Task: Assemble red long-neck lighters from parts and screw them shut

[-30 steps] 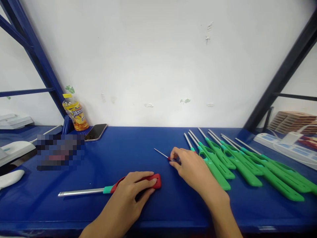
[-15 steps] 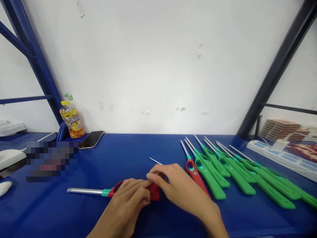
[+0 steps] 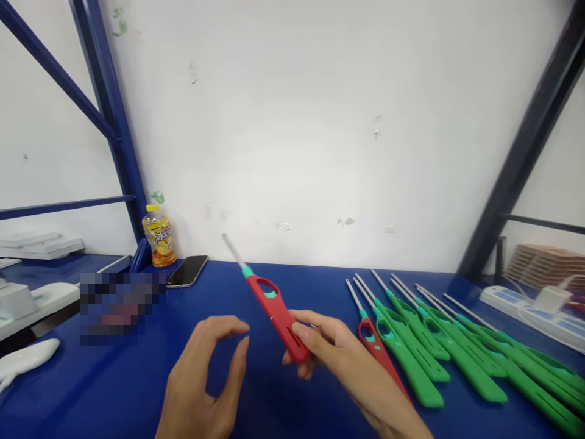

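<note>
My right hand point(image 3: 338, 360) grips the lower end of a red long-nosed lighter point(image 3: 274, 310) and holds it above the blue bench point(image 3: 292, 286), its metal nozzle slanting up to the left. My left hand point(image 3: 208, 378) hovers just left of the lighter, fingers curled apart and holding nothing. To the right, a second red lighter point(image 3: 379, 344) lies beside a row of several green lighters point(image 3: 439, 350), all with their nozzles pointing away from me. The thin pin seen earlier is not visible.
A yellow drink bottle point(image 3: 158, 236) and a dark phone point(image 3: 187, 271) sit at the back left by a blue frame post point(image 3: 114, 122). White devices point(image 3: 27, 299) lie at far left. A white power strip point(image 3: 534, 308) and stacked brown pieces point(image 3: 543, 265) are at far right.
The red lighter left the bench: my left hand let go of it and my right hand took it and raised it, nozzle swinging upward. The camera tilted up.
</note>
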Available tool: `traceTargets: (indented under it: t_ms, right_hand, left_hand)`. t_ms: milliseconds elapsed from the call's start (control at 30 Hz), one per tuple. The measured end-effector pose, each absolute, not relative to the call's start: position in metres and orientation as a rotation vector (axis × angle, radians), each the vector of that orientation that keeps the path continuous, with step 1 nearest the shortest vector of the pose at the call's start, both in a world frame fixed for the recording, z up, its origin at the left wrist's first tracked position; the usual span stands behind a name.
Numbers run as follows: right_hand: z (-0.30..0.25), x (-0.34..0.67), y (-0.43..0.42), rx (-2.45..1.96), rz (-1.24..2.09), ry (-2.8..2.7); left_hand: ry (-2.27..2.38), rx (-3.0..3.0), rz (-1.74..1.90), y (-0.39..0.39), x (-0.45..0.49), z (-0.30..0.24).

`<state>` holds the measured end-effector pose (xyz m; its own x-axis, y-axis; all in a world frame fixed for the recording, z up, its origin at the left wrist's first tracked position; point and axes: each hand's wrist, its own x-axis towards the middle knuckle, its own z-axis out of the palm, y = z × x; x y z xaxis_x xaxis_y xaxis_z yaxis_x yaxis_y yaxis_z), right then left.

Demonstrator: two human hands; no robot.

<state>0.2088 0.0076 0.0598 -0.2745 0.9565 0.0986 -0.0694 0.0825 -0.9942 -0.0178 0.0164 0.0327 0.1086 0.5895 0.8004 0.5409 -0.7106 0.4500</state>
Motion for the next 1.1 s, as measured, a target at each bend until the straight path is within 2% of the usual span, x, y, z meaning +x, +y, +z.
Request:
traceTargets:
  t_ms: [200,433,500,700,867,1100]
  right_hand:
    - [0.06,0.194,0.0,-0.782,1.614,-1.494]
    - [0.044,0.171,0.005,-0.705,1.726,-1.629]
    - [0.041,0.171,0.006,-0.826,1.653,-1.73]
    - [0.044,0.194,0.008,-1.301,1.059,-1.878]
    - [0.052,0.207,0.009,-1.321,1.019,-1.728]
    - [0.053,0.201,0.007,-1.269,1.021,-1.71]
  left_hand:
    - [0.942,1.584,1.193,0.02,-0.013,0.03]
    - [0.918,1.224,1.249,0.012,0.004,0.038]
    - [0.901,1.168,1.237,0.011,0.007,0.04]
    - [0.836,0.97,1.224,0.023,0.008,0.025]
    - [0.857,0.948,1.146,0.025,0.01,0.014]
    - [0.954,0.944,1.124,0.007,0.02,0.027]
